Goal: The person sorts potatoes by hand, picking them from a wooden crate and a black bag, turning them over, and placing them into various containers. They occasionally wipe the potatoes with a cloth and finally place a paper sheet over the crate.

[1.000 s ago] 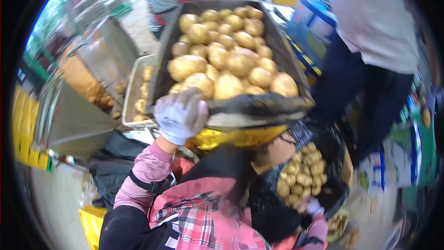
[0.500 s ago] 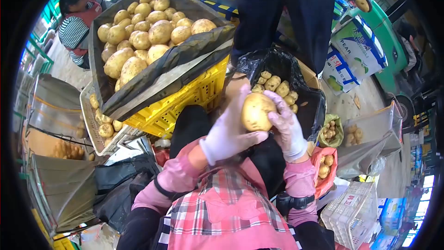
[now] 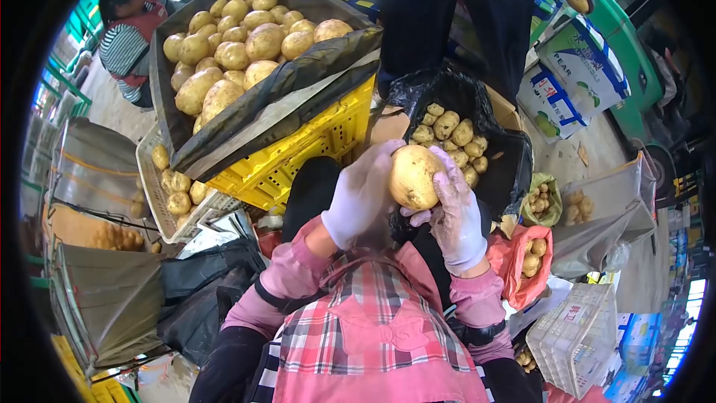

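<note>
A large pale-yellow potato (image 3: 415,177) is held up in front of my lap between both gloved hands. My left hand (image 3: 363,195), in a whitish-lavender glove, is closed against its left side, with some fingers hidden behind it. On the other side, my right hand (image 3: 456,216) grips it with fingers along its right edge. Just beyond my hands stands a box lined with a black plastic bag (image 3: 509,172), with several smaller potatoes (image 3: 453,134) inside. To the left, a lined crate (image 3: 294,101) heaped with big potatoes (image 3: 265,42) rests on a yellow crate (image 3: 298,157).
A white basket of potatoes (image 3: 153,201) sits at left. Right of me are a green bag (image 3: 553,211), a red bag (image 3: 507,265) and a white crate (image 3: 570,336). One person (image 3: 455,15) stands ahead; another (image 3: 128,45) is at far left. Pear boxes (image 3: 578,78) stand at right.
The potato has been turned a little in my hands, and my left thumb no longer lies across its lower front. The whole view has shifted slightly.
</note>
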A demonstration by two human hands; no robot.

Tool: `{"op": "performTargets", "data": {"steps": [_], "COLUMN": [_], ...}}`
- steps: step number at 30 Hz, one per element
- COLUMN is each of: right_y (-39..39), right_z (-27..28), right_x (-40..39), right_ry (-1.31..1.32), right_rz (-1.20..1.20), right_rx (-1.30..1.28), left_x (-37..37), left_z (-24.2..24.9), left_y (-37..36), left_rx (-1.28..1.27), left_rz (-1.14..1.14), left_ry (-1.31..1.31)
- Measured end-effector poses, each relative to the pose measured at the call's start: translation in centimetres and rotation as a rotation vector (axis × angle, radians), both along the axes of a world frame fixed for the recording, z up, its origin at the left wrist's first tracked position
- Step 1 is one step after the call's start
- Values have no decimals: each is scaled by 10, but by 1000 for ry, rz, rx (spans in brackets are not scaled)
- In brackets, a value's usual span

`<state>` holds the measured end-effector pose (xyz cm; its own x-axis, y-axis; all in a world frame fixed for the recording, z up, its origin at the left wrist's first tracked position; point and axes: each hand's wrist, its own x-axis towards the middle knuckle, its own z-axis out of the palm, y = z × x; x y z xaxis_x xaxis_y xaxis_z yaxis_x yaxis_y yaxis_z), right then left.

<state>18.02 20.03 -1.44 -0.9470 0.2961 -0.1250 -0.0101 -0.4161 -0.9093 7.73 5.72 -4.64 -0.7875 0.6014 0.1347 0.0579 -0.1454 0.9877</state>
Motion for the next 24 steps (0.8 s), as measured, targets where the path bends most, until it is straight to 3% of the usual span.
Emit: {"op": "performTargets", "data": {"steps": [3,4,5,9,11,13,14,17,21,24], "right_y": [-1,-2,-2,1,14,18,13,4,3,8], "right_z": [11,9,7,7,-9,-22,-21,0,21,11], "right_x": [0,1,0,5,0,-1,-2,1,4,-2], "right_ry": [12,16,24,46,203,277,273,144,-67,54], "right_rz": [-109,-113,-121,-123,-167,-205,-227,-255,-251,-195], "right_rx": [424,412,402,330,831,1003,927,759,470,487], "left_x": [10,15,9,3,6,6,6,10,8,5], "left_z": [-8,-11,-11,-12,0,-2,-3,2,-4,-4], "left_y": [8,11,9,2,1,4,6,5,5,1], "left_rx": [-19,-39,-107,13,63,82,93,238,314,329], "left_rz": [81,111,90,-105,-215,-184,-173,-250,-250,-215], "left_ry": [292,376,369,-72,-127,-74,-47,-285,-255,-161]}}
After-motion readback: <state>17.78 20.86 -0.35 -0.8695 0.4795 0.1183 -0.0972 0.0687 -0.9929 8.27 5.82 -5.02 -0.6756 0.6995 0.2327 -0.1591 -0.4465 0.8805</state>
